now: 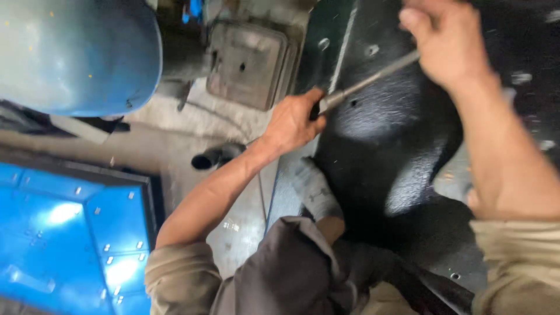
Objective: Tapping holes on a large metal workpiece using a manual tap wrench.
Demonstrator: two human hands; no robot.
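Note:
My left hand [293, 121] grips the lower end of a long grey metal wrench [366, 80], where its socket end meets the black painted metal panel [402, 151]. My right hand [448, 39] closes around the wrench's upper handle at the top right. The tool slants from lower left to upper right across the panel. The panel has several small holes near its edge. My knee in dark trousers [303, 262] is at the bottom centre.
A rounded blue metal casing [76, 52] fills the top left. A blue riveted panel [64, 227] lies at the lower left. A grey square metal plate [248, 64] sits on the dusty floor, and a short black pipe [213, 156] lies near my left forearm.

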